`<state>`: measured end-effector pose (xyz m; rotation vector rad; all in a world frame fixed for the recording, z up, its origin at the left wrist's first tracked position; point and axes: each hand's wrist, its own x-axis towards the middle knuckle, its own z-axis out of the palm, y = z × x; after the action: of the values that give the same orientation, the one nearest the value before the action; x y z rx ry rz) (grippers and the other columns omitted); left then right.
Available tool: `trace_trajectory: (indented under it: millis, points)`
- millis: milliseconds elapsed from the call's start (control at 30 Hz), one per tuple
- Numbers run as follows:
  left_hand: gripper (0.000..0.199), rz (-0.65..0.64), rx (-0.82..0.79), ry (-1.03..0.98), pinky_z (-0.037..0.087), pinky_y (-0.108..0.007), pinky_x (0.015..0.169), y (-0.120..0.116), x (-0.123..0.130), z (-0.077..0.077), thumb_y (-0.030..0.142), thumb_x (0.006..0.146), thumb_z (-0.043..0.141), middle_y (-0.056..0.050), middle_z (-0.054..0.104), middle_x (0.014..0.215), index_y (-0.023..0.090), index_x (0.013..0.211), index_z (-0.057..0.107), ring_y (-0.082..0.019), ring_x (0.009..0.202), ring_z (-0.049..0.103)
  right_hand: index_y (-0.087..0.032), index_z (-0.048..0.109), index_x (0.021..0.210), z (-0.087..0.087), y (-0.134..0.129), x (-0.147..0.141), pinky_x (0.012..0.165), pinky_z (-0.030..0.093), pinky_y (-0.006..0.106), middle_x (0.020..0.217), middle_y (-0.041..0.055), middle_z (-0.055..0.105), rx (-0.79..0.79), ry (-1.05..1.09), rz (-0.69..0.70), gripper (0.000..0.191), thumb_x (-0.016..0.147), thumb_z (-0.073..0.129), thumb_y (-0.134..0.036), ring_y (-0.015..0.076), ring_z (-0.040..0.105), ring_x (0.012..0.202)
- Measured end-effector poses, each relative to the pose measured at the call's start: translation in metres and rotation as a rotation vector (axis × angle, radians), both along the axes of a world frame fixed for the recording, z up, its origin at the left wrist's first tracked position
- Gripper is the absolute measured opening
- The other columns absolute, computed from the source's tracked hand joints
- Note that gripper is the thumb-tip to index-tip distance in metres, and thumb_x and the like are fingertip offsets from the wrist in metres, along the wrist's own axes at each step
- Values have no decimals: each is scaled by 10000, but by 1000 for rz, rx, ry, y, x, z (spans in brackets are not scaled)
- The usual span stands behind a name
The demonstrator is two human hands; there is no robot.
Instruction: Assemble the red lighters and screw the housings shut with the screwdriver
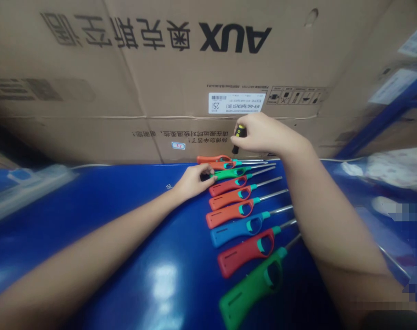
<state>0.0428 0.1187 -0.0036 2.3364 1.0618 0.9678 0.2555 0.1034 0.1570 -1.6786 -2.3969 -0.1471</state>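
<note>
Several long-necked lighters lie side by side on the blue table, metal tips pointing right. A large green lighter (251,291) is nearest, followed by a red one (246,254) and a blue one (236,230). My left hand (196,180) closes its thumb and fingers on the handle end of the far green lighter (231,173). An orange lighter (213,159) lies at the far end of the row. My right hand (258,133) is closed around a black and yellow screwdriver handle (241,132), held upright above the far lighters; its tip is not distinct.
A large cardboard box (181,73) with upside-down print stands behind the blue table (126,270). Clear plastic packaging (26,183) is at the left. A blue metal frame (376,117) and white patterned material (397,167) are at the right.
</note>
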Motion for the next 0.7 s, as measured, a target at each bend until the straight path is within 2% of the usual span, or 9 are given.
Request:
trace_trajectory:
  millis: [100, 233, 433, 533, 700]
  points:
    - [206, -3, 5, 44, 519, -281, 732, 1, 0, 3, 338, 911, 531, -47, 736, 866, 166, 871, 637, -177, 776, 679, -139, 674, 919, -1, -1, 5, 591, 390, 324, 890, 147, 698, -9, -76, -77, 231, 842, 566, -329, 239, 613, 734]
    - [226, -40, 13, 137, 517, -278, 711, 5, -1, 11, 351, 907, 521, -55, 733, 833, 163, 841, 628, -175, 739, 674, -116, 679, 991, -3, -3, 5, 588, 375, 319, 909, 167, 696, -37, -104, -71, 268, 847, 565, -310, 236, 615, 751]
    - [130, -174, 103, 378, 489, -294, 689, 15, 3, 33, 258, 882, 498, -62, 687, 823, 170, 871, 594, -190, 721, 639, -95, 687, 1061, -2, -4, 10, 599, 407, 323, 942, 181, 701, -45, -129, -97, 317, 832, 576, -284, 249, 634, 777]
    - [150, -258, 152, 518, 473, -299, 662, 17, 6, 44, 244, 913, 466, -64, 641, 793, 178, 835, 576, -192, 683, 605, -94, 689, 1061, -3, -2, 13, 596, 426, 321, 960, 189, 713, -93, -148, -112, 316, 818, 593, -272, 253, 646, 769]
    - [261, -285, 254, 706, 491, -327, 709, 16, 12, 52, 243, 998, 356, -145, 634, 1023, 146, 969, 596, -219, 776, 635, -98, 699, 1051, -5, 2, 15, 572, 434, 313, 1005, 208, 726, -149, -145, -114, 310, 814, 593, -266, 267, 670, 768]
